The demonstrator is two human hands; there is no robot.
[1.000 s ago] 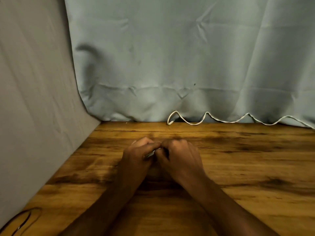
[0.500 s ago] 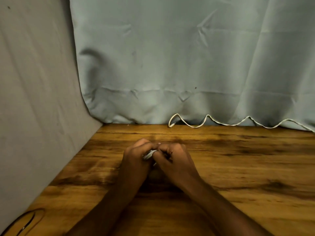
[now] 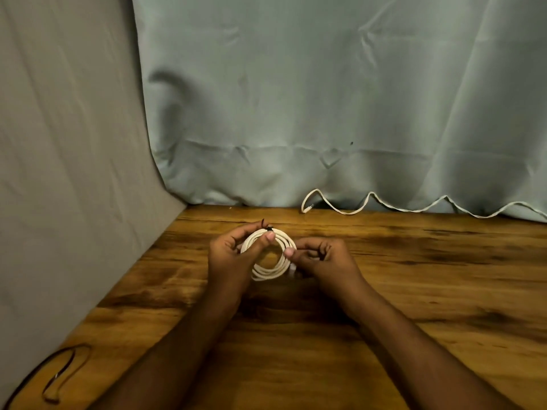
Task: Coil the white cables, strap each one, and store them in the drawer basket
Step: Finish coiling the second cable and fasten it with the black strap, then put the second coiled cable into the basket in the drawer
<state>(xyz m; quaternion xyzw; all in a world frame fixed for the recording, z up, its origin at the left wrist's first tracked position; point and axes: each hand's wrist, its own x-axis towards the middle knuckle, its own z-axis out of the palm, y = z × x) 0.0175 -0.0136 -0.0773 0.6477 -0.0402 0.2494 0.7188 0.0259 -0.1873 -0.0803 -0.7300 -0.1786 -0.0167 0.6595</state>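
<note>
The loose white cable (image 3: 414,209) along the bench's far edge runs out of view at the right, so its far end is cut off. Near the bench's left front corner a thin dark loop (image 3: 60,377) is partly cropped and too dim to identify. The left hand (image 3: 229,255) and right hand (image 3: 322,258) cover parts of the coiled cable (image 3: 270,269), and the black strap (image 3: 268,229) on it is too small to make out.

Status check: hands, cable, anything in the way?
Left hand and right hand both gripping the coiled cable. Black strap on its top edge. Second cable uncoiled by the curtain. Nothing blocking.
</note>
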